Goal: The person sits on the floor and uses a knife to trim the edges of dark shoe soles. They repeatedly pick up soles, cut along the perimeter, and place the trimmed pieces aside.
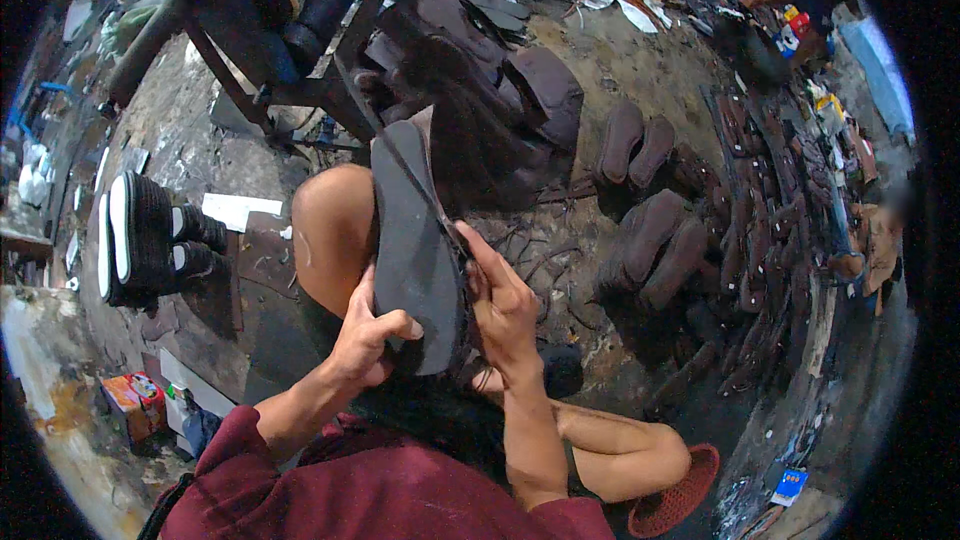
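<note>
I get dim, uneven light, shadows darkening parts of the floor (235, 155), and blurred edges curving into a black rim.

Shirt (400, 495): maroon
Sleeves (228, 450): short, ending near the elbows
Lap clothing (445, 428): dark, mostly hidden
Left hand (372, 337): bare
Right hand (505, 315): bare

Grey sole (410, 250) lies mid-view, long axis 12 to 6 o'clock. Left hand (364, 336) clasps its 7 o'clock edge, thumb on top. Right hand (500, 305), fingers bent, at its 3 o'clock edge. Thin dark strip (405, 165) slants across. White-soled black footwear (145, 240) at 9, brown pair (650, 230) at 3, dark metal frame (240, 25) at 10.
</note>
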`<act>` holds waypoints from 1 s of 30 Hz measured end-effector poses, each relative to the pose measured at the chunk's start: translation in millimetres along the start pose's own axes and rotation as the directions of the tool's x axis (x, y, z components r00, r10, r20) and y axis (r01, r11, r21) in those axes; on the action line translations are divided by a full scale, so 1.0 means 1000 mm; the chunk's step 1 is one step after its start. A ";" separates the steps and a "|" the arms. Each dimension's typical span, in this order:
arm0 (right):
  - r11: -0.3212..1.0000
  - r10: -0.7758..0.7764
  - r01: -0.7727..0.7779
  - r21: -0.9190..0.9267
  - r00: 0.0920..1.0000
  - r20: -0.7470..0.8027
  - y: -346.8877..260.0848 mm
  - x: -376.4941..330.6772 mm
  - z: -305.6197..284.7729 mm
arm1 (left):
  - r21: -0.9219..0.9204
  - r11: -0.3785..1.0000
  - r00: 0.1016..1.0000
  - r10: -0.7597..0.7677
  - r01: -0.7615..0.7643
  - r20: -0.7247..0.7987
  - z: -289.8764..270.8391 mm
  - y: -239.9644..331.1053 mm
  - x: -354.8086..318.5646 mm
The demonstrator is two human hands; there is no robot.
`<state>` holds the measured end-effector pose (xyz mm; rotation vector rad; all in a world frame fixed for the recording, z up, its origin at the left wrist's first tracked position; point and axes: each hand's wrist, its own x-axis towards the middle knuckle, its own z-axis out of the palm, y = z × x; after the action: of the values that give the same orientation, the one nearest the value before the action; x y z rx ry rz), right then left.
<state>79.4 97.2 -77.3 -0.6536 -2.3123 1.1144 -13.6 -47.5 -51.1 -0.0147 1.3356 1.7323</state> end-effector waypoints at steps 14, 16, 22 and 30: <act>0.983 0.015 -0.019 0.184 1.000 0.023 -0.021 -0.047 -0.025 | -0.068 0.987 0.976 0.151 -0.142 0.154 0.023 0.049 0.001; 0.987 0.019 -0.018 0.158 1.000 -0.002 -0.017 -0.067 -0.030 | -0.042 0.998 0.977 -0.028 0.038 0.212 0.019 0.040 0.006; 0.998 0.021 -0.011 0.068 0.988 -0.152 0.039 -0.181 -0.030 | -0.063 0.973 0.939 -0.197 0.224 0.283 0.014 0.032 0.002; 0.999 0.021 -0.022 -0.023 0.999 -0.039 0.000 -0.149 -0.101 | 0.188 0.981 0.909 -0.116 0.042 0.401 0.040 0.033 -0.021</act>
<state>255.0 65.3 -54.0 -0.7041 -2.2939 1.0769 -3.4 -29.5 0.6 0.3725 1.1471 1.4422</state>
